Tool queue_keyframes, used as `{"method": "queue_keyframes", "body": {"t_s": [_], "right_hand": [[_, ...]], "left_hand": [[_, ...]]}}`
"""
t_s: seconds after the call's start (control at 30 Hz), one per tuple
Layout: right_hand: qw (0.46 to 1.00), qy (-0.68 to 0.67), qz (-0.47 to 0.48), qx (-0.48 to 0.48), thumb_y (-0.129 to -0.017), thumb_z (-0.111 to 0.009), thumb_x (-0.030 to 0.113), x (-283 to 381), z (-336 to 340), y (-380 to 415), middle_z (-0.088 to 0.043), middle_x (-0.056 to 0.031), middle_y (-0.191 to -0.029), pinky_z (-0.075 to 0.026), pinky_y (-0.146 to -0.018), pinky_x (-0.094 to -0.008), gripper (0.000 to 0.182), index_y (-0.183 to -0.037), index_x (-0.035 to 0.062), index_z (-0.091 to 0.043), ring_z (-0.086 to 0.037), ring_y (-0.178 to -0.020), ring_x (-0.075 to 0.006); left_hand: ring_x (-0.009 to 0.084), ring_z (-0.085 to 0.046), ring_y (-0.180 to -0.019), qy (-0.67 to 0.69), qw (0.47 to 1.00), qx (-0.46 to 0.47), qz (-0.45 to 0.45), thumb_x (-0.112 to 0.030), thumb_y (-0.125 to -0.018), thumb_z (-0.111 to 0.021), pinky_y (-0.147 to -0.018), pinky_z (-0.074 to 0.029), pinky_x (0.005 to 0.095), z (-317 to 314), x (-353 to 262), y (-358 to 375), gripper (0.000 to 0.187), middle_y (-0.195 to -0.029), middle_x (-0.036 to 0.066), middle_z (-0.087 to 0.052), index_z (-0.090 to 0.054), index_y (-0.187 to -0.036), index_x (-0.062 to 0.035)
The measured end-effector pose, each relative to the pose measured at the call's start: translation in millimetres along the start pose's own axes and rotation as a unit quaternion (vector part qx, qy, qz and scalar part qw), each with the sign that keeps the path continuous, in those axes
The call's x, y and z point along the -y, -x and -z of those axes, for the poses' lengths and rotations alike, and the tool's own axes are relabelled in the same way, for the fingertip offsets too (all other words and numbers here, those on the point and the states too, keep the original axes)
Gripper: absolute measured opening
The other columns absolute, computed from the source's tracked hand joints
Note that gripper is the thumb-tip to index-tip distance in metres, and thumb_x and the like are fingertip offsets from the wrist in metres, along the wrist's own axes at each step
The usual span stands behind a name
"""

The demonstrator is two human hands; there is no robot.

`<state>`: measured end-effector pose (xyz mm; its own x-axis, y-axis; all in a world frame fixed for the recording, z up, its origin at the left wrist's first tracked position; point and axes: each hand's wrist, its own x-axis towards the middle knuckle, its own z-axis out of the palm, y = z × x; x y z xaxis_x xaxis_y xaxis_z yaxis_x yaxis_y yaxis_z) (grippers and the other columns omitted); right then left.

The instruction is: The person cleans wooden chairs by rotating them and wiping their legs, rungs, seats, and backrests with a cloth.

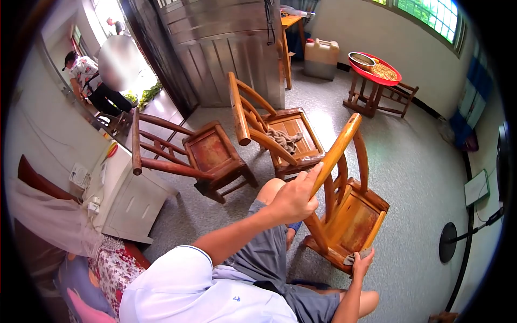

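Note:
My left hand (295, 198) is wrapped round the top rail of a light wooden chair (350, 220), which stands at the right in front of my knees. At the near edge of that chair's seat, my right hand (363, 262) presses a small grey cloth (357, 256) against the wood. A second light wooden chair (301, 132), in the middle, has a brown crumpled cloth (285, 141) on its seat. To its left stands a darker reddish chair (212, 151).
A white cabinet (134, 202) and a bed (110, 269) are on the left. A red tray (390, 72) with a metal bowl rests on a stool at the back right, near a plastic jug (321, 58). A black round stand (447, 242) is at right. A person (91, 81) is beyond the doorway.

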<state>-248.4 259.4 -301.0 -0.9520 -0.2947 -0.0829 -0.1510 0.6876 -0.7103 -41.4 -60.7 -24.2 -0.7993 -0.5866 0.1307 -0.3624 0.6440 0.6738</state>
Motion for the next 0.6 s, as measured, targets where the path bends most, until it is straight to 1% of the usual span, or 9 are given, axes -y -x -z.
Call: {"method": "queue_keyframes", "body": {"t_s": [0.03,0.07,0.1,0.17,0.3,0.47,0.6], "right_hand": [[1.000,0.003,-0.024,-0.014,-0.080,-0.074,0.014,3.0,-2.0,0.7,-0.049,-0.0278,-0.133,-0.041,-0.103,-0.0448,0.075,-0.144,0.0063,-0.035,-0.050,-0.122,-0.0427],[0.998,0.007,-0.047,-0.028,-0.080,-0.074,0.015,10.1,-2.6,2.5,-0.050,-0.0277,-0.132,-0.041,-0.102,-0.0437,0.074,-0.143,0.0057,-0.036,-0.051,-0.121,-0.0422],[0.999,0.006,-0.047,-0.027,-0.080,-0.074,0.015,16.8,-1.7,4.4,-0.050,-0.0277,-0.132,-0.041,-0.102,-0.0437,0.074,-0.143,0.0057,-0.036,-0.051,-0.121,-0.0422],[0.996,0.012,-0.080,-0.038,-0.081,-0.074,0.016,28.3,0.8,7.7,-0.052,-0.0258,-0.131,-0.042,-0.101,-0.0426,0.070,-0.141,0.0058,-0.038,-0.053,-0.119,-0.0399],[0.997,-0.002,-0.064,-0.042,-0.082,-0.073,0.021,14.5,-3.9,3.3,-0.052,-0.0239,-0.131,-0.043,-0.099,-0.0450,0.070,-0.142,0.0087,-0.039,-0.054,-0.118,-0.0407],[0.997,-0.047,-0.052,-0.039,-0.085,-0.070,0.024,0.3,-8.7,-2.8,-0.054,-0.0242,-0.131,-0.043,-0.099,-0.0427,0.065,-0.140,0.0057,-0.040,-0.054,-0.118,-0.0393],[0.998,-0.026,-0.023,-0.061,-0.086,-0.070,0.025,3.0,-10.8,-15.6,-0.054,-0.0239,-0.129,-0.042,-0.099,-0.0420,0.063,-0.138,0.0032,-0.042,-0.054,-0.118,-0.0387]], "left_hand": [[0.0416,-0.060,-0.089,-0.001,1.000,0.000,0.001,-0.013,-0.081,-0.057,-0.080,-0.051,0.0468,-0.6,0.5,-0.1,0.079,-0.107,0.025,-0.053,-0.023,-0.152,-0.0070],[0.0389,-0.061,-0.088,-0.014,1.000,-0.004,0.000,-0.015,-0.081,-0.058,-0.080,-0.050,0.0454,-1.3,1.2,-0.1,0.078,-0.107,0.023,-0.055,-0.025,-0.151,-0.0077],[0.0361,-0.062,-0.088,-0.027,1.000,-0.008,-0.001,-0.017,-0.082,-0.059,-0.080,-0.049,0.0441,-0.8,1.2,-0.1,0.077,-0.107,0.022,-0.057,-0.026,-0.151,-0.0083],[0.0363,-0.062,-0.088,-0.033,0.999,0.003,0.007,-0.016,-0.082,-0.059,-0.080,-0.049,0.0440,3.7,-3.1,0.5,0.077,-0.107,0.022,-0.057,-0.026,-0.151,-0.0080],[0.0365,-0.062,-0.088,-0.032,0.999,0.013,0.007,-0.016,-0.082,-0.058,-0.081,-0.048,0.0443,6.7,-4.4,1.0,0.077,-0.108,0.022,-0.056,-0.025,-0.151,-0.0070],[0.0369,-0.062,-0.089,-0.016,1.000,0.004,0.003,-0.017,-0.082,-0.058,-0.082,-0.048,0.0447,-0.5,1.5,0.2,0.078,-0.109,0.023,-0.056,-0.024,-0.151,-0.0077],[0.0379,-0.062,-0.092,-0.029,1.000,0.004,-0.002,-0.017,-0.081,-0.058,-0.082,-0.049,0.0453,3.6,-1.3,0.8,0.079,-0.111,0.023,-0.056,-0.023,-0.151,-0.0092]]}}
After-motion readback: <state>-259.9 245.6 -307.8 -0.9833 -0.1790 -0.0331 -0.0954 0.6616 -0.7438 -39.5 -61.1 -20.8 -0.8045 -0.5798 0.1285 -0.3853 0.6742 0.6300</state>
